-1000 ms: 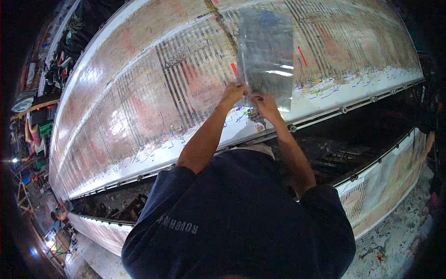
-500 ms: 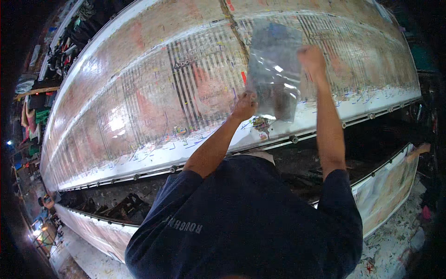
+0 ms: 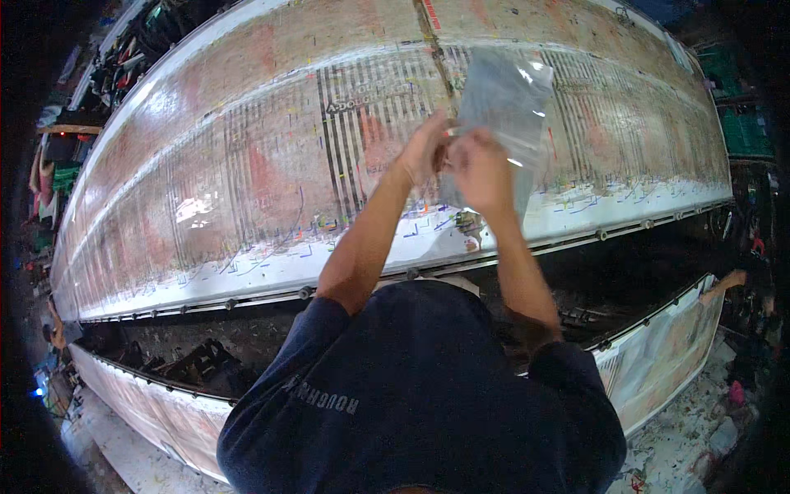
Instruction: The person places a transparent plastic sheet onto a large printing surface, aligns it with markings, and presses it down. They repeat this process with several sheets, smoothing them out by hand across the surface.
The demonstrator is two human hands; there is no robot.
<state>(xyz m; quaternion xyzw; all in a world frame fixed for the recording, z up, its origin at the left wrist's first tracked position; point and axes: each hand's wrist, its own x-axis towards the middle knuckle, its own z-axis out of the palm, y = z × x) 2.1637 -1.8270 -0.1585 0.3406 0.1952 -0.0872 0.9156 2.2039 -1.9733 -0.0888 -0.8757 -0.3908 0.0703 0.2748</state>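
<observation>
A clear plastic sheet or bag (image 3: 502, 90), glossy with reflections, lies at a slant over the long stained table (image 3: 263, 173) in front of me. At its left edge my left hand (image 3: 424, 150) and my right hand (image 3: 485, 169) come together. The left hand's fingers reach up toward the right hand's fingertips. My right hand is curled in a pinch and blurred by motion; it covers part of the sheet. Whatever sits between the fingertips is too small and smeared to name. Dark and pale stripes mark the tabletop around the sheet.
A metal rail with round stops (image 3: 411, 273) runs along the table's near edge. Behind me stands a second long table (image 3: 156, 407), with a dark gap between the two. Clutter (image 3: 132, 58) fills the far left, and green netting (image 3: 728, 82) hangs at the right.
My right hand has swung left and down from the sheet's right edge to meet my left hand. The left hand has risen a little along the left edge.
</observation>
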